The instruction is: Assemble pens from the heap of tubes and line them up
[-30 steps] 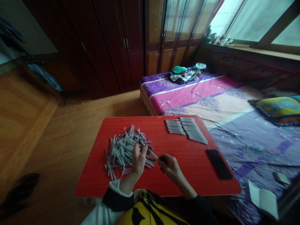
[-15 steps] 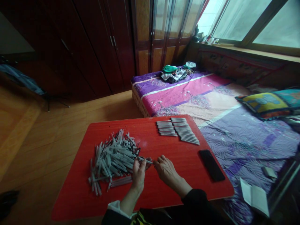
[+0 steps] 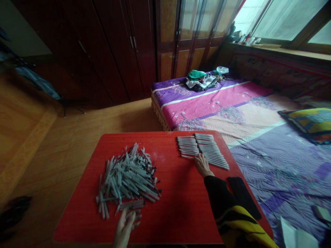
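Observation:
A heap of slim translucent plastic tubes [image 3: 129,175] with some dark ends lies on the left of the red table [image 3: 170,213]. Just in front of the heap is my left hand [image 3: 125,224], palm turned up and fingers apart, with nothing clear in it. On the far right, similar pen-like sticks are laid side by side in a left row [image 3: 187,144] and a right row [image 3: 212,150]. My right hand [image 3: 202,165] is closed on the end of the nearest pen-like stick [image 3: 186,157] of the left row; its fingertips are partly hidden.
A black phone [image 3: 244,196] lies at the table's right edge, beside my right sleeve. Behind and to the right is a bed [image 3: 207,106] with clothes [image 3: 200,81] and a pillow [image 3: 312,120]. An open notebook [image 3: 297,234] lies at the lower right.
My hands were together over the table with a stick between them. The right hand has moved away to the rows, and the left has drawn back toward the front of the heap.

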Action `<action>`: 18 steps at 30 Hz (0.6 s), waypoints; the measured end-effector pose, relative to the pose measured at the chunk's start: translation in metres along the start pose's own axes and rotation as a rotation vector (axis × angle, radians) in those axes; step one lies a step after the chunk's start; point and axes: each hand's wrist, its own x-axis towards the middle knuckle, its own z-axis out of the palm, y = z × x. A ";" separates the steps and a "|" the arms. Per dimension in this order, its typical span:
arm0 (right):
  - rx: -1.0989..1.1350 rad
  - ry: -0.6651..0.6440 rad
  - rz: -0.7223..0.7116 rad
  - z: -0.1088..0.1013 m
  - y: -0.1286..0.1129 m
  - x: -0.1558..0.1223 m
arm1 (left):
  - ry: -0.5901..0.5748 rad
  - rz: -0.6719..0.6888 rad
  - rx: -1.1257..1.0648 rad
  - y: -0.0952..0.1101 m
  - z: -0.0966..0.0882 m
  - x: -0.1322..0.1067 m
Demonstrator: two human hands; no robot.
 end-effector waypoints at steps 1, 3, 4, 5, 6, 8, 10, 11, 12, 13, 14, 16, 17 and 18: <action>-0.006 0.005 0.013 0.003 0.001 0.004 | 0.022 -0.018 -0.007 -0.002 -0.005 -0.001; -0.021 0.012 0.044 0.008 0.002 0.010 | 0.044 -0.044 -0.021 -0.002 -0.010 -0.005; -0.026 0.016 0.059 0.010 0.003 0.013 | 0.050 -0.050 -0.030 0.000 -0.011 -0.008; -0.028 0.020 0.072 0.011 0.003 0.016 | 0.052 -0.054 -0.040 0.002 -0.011 -0.010; -0.029 0.024 0.083 0.012 0.003 0.018 | 0.053 -0.053 -0.049 0.005 -0.011 -0.012; -0.022 0.033 0.101 0.011 0.004 0.020 | 0.046 -0.039 -0.053 0.012 -0.011 -0.015; -0.005 0.044 0.121 0.008 0.002 0.019 | 0.036 -0.014 -0.042 0.018 -0.011 -0.017; 0.008 0.049 0.134 0.006 -0.001 0.018 | 0.031 -0.003 -0.035 0.022 -0.011 -0.017; 0.023 0.052 0.150 0.004 -0.006 0.016 | 0.026 0.011 -0.032 0.024 -0.012 -0.018; 0.042 0.053 0.166 0.003 -0.014 0.013 | 0.020 0.022 -0.029 0.027 -0.014 -0.018; 0.065 0.050 0.184 0.002 -0.025 0.009 | 0.015 0.033 -0.026 0.030 -0.016 -0.018; 0.122 0.029 0.209 0.004 -0.057 -0.002 | -0.001 0.056 -0.021 0.035 -0.020 -0.018; 0.156 0.009 0.213 0.006 -0.078 -0.009 | -0.007 0.066 -0.016 0.037 -0.023 -0.018; 0.193 -0.018 0.207 0.009 -0.101 -0.016 | -0.015 0.075 -0.009 0.040 -0.026 -0.018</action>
